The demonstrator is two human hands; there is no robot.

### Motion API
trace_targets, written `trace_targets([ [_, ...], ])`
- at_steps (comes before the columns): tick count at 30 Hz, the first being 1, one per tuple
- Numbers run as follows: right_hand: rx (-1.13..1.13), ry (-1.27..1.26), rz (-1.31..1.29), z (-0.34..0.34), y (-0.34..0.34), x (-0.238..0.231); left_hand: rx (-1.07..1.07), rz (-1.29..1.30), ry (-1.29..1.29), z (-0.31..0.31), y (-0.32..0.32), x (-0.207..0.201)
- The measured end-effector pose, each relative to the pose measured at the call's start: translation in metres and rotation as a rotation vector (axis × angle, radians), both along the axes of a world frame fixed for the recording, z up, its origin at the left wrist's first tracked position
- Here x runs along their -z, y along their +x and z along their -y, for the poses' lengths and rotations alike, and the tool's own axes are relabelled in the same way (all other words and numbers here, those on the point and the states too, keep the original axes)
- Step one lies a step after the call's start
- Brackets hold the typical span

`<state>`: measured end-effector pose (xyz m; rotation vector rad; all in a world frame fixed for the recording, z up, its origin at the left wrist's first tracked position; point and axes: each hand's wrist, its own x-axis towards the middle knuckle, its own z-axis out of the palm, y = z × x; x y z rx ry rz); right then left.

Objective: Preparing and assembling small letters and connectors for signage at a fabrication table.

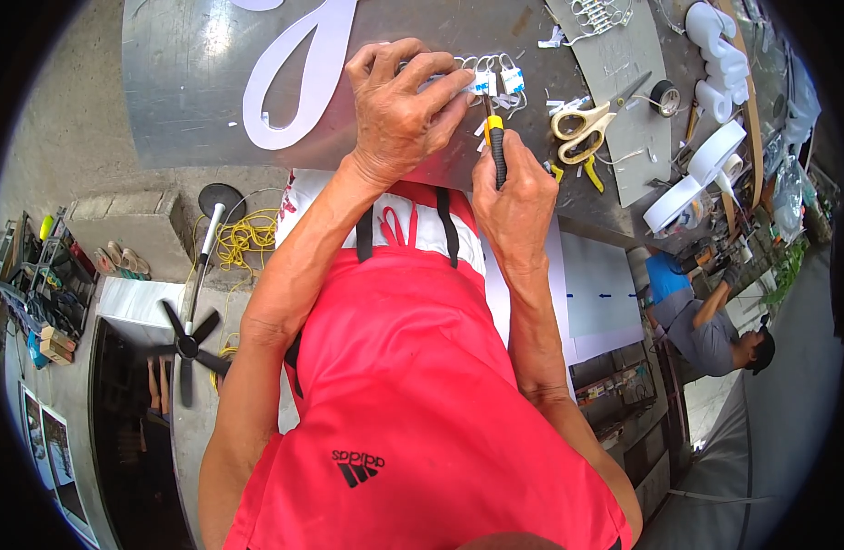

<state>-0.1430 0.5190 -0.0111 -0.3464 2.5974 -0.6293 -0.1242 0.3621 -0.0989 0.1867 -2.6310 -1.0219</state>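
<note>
Your right hand is closed around the black-and-yellow handle of a small tool, tip pointing away. Just beyond, your left hand pinches a chain of small white modules on the metal table. Yellow-handled scissors lie farther right.

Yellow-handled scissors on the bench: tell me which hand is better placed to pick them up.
Right, probably. The scissors lie just right of the right hand, though it holds a black-and-yellow tool. The left hand presses small white modules, farther away.
</note>
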Motion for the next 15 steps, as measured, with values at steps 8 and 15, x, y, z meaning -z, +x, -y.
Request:
trace_targets([
  [8, 0.071, -0.095, -0.042, 0.0, 0.001, -0.007, 0.018, -0.002, 0.016, 0.003, 0.0, 0.0],
  [15, 0.034, -0.122, -0.031, 0.005, -0.004, 0.01, 0.03, -0.018, 0.073, 0.003, 0.002, 0.004],
])
